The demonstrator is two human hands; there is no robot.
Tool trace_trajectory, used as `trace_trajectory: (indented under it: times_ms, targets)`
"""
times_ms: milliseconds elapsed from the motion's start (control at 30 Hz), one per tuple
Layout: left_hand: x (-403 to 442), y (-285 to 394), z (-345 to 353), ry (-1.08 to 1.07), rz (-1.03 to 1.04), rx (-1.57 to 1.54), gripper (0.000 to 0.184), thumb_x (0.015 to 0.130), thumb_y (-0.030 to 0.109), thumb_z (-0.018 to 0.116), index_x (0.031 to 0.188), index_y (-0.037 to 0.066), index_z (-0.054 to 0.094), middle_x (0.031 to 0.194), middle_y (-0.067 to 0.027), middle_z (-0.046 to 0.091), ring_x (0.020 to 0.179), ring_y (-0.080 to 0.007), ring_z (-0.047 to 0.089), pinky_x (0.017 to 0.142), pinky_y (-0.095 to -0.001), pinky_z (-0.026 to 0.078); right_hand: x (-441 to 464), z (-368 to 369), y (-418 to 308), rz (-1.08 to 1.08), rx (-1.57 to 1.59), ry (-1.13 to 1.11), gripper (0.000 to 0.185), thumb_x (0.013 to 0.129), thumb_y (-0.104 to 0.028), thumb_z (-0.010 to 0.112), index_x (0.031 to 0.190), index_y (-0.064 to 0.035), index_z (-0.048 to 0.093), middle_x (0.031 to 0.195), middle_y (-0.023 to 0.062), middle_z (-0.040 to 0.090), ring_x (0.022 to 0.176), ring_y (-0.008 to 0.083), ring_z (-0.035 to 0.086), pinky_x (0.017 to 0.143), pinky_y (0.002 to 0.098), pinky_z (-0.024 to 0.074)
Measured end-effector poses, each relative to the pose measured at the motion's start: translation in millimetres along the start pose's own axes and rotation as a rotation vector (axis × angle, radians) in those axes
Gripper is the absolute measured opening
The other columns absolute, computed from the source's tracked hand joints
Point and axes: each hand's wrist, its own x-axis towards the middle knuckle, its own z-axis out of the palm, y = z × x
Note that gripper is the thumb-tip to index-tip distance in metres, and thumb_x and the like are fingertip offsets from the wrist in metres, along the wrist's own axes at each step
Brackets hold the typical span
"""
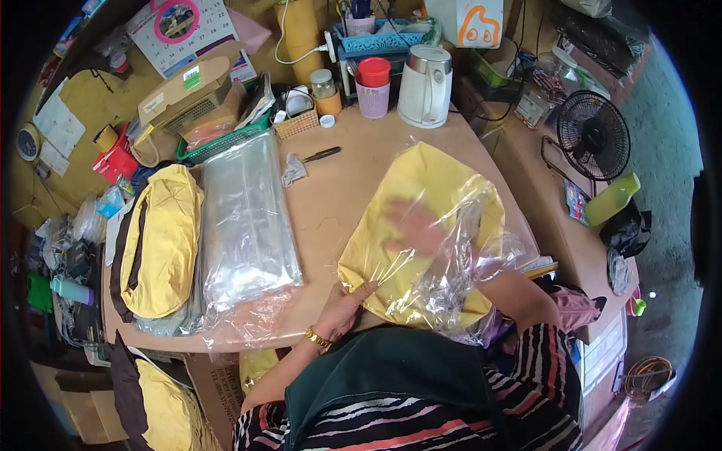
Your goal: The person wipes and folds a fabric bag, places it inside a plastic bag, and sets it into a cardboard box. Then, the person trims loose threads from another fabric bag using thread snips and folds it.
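Observation:
A folded piece of yellow fabric (425, 177) lies at the front right of the table inside a clear plastic bag (455, 274). My left hand (344, 307) grips the bag's near left edge, thumb on top, and the plastic creases out from there. Through the plastic shows my right hand (415, 227), inside the bag, its fingers spread flat on the yellow fabric. The bag is bunched around my right forearm. Left of my hands lies a stack of flat clear plastic bags (248, 203). Beyond it is a folded yellow and brown fabric piece (165, 244).
A white electric kettle (426, 86), a pink cup with a red top (373, 98) and a lidded jar (325, 92) stand along the back. A dark-handled tool (323, 154) lies mid-table by a grey scrap (294, 171). On the right-hand side table stands a black fan (593, 135).

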Motion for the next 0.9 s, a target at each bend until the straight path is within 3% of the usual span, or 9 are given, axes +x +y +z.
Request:
trace_trajectory:
  times_ms: [67,167,267,400,467,533,600,667,900]
  targets:
    - [11.7,-21.7,-12.5,-0.025,0.061,-0.065,0.03,0.091,0.015,0.065,0.112,-0.005,0.057,0.101,-0.0101,0.068,0.089,-0.0178,0.066,0.078,-0.0309,0.056,18.5,-19.8,20.2,0.189,-0.424,0.128,0.084,0.078,-0.066,0.06,0.144,-0.0192,0.04,0.153,0.0208,0.023,0.143,0.0408,0.018,0.112,0.0608,0.0169]
    - [17.4,-32.3,-26.6,-0.047,-0.094,-0.03,0.034,0.09,0.017,0.068,0.115,-0.002,0.056,0.107,-0.0089,0.065,0.096,-0.0113,0.062,0.077,-0.0281,0.053,38.4,-1.9,57.1,0.273,-0.294,0.152,0.09,0.073,-0.076,0.056,0.144,-0.0244,0.039,0.154,0.0246,0.017,0.143,0.0466,0.01,0.11,0.0676,0.0071]
    - [9.1,-22.3,-21.4,-0.058,-0.036,-0.123,0.034,0.09,0.017,0.068,0.114,-0.003,0.056,0.1,-0.0079,0.066,0.091,-0.0129,0.064,0.073,-0.0277,0.054,43.2,-12.5,40.3,0.327,-0.241,0.12,0.089,0.072,-0.074,0.057,0.143,-0.0241,0.04,0.155,0.0229,0.016,0.144,0.0437,0.01,0.111,0.065,0.0084]
    - [17.9,27.4,-10.9,0.176,0.008,-0.388,0.029,0.09,0.018,0.068,0.106,-0.005,0.06,0.091,-0.0082,0.068,0.08,-0.0144,0.066,0.07,-0.0274,0.055,54.4,-6.1,37.8,0.276,-0.338,0.108,0.092,0.071,-0.075,0.058,0.145,-0.0232,0.038,0.156,0.0221,0.012,0.144,0.0428,0.008,0.111,0.0664,0.0083]
    - [28.2,27.4,-21.4,0.234,0.066,-0.426,0.028,0.09,0.017,0.068,0.103,-0.006,0.062,0.089,-0.0085,0.069,0.077,-0.0151,0.066,0.07,-0.0275,0.054,61.0,-17.4,33.7,0.334,-0.306,-0.078,0.094,0.07,-0.074,0.06,0.145,-0.0224,0.037,0.157,0.0215,0.012,0.145,0.0426,0.006,0.111,0.0652,0.0077]
    - [45.3,14.1,-40.7,0.211,0.074,-0.177,0.022,0.09,0.014,0.066,0.1,-0.006,0.064,0.091,-0.0097,0.069,0.078,-0.0152,0.066,0.074,-0.0283,0.053,63.4,-18.8,38.8,0.325,-0.257,-0.073,0.095,0.07,-0.073,0.061,0.146,-0.0225,0.036,0.157,0.021,0.011,0.145,0.0417,0.006,0.112,0.0644,0.0065]
    - [43.4,6.8,-43.1,0.234,0.126,-0.24,0.02,0.091,0.012,0.065,0.099,-0.005,0.065,0.09,-0.0095,0.069,0.076,-0.0151,0.066,0.071,-0.0274,0.053,67.5,-16.1,40.0,0.336,-0.204,-0.064,0.096,0.07,-0.073,0.062,0.146,-0.0226,0.035,0.157,0.0205,0.01,0.145,0.0408,0.005,0.113,0.0635,0.0052]
    - [39.5,1.4,-40.5,0.226,0.174,-0.345,0.014,0.092,0.009,0.063,0.098,-0.003,0.066,0.089,-0.009,0.07,0.075,-0.014,0.066,0.067,-0.0259,0.053,68.1,-12.0,37.9,0.408,-0.267,0.001,0.098,0.07,-0.078,0.058,0.148,-0.0267,0.029,0.157,0.0212,0.008,0.145,0.0411,0.007,0.112,0.0639,0.0108]
    - [40.4,4.4,-54.2,0.054,0.034,-0.261,0.019,0.093,0.02,0.064,0.102,0.003,0.067,0.093,-0.0061,0.07,0.079,-0.0128,0.067,0.073,-0.0261,0.056,72.6,-15.4,43.0,0.425,-0.26,-0.079,0.096,0.075,-0.075,0.056,0.151,-0.0261,0.023,0.157,0.0205,0.008,0.144,0.0408,0.011,0.111,0.0639,0.015]
